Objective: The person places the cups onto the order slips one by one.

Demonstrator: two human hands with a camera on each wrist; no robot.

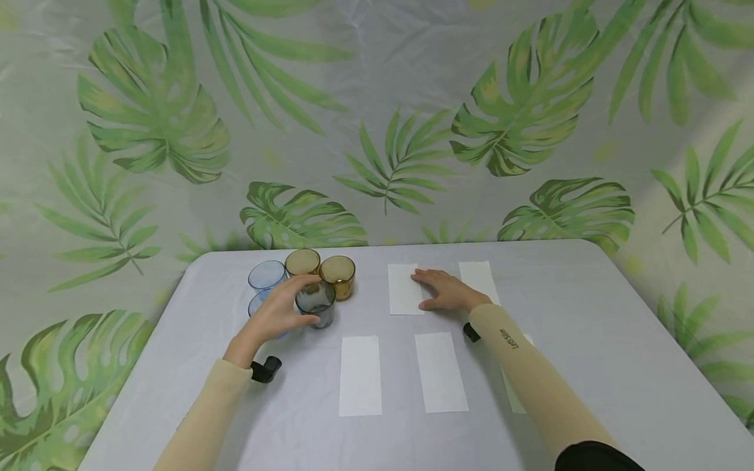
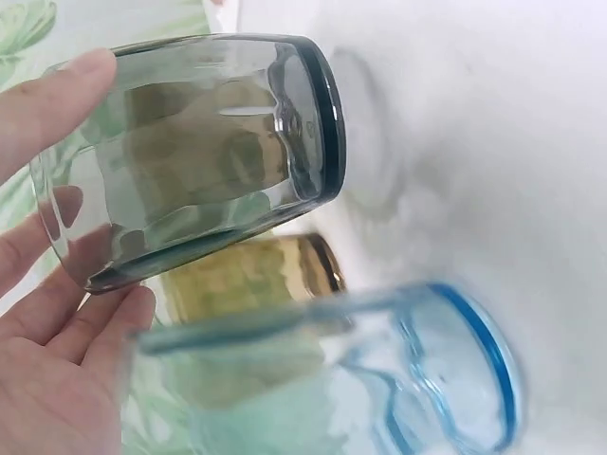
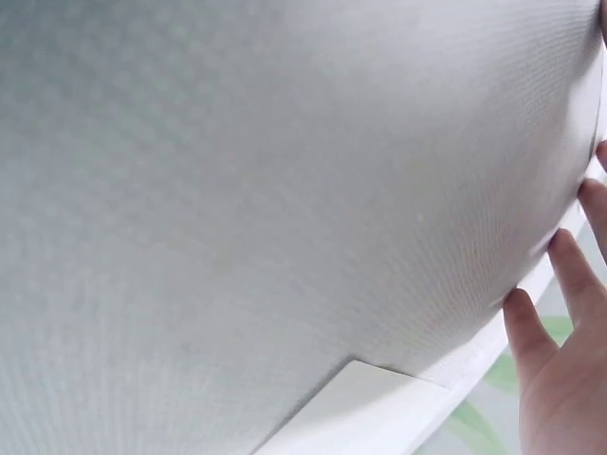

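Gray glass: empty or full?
The gray glass looks empty: its transparent wall, in the left wrist view, shows no liquid or object inside.

Fingers [image 2: 43,313] around grey glass [image 2: 209,152]; amber glass [image 2: 256,275] and blue glass [image 2: 455,370] near.

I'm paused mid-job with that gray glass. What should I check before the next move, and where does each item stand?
1. Left hand has the gray glass: ok, thumb and fingers grip it near its rim.
2. Gray glass lifted off the tablecloth: cannot tell; the views do not settle it.
3. Both amber glasses upright: ok.
4. Front left card uncovered: ok, nothing stands on it.
5. Back left card uncovered: not ok, fingers of the right hand lie over its right side.
6. Front right card in full view: not ok, the right sleeve hides part of it in the head view.
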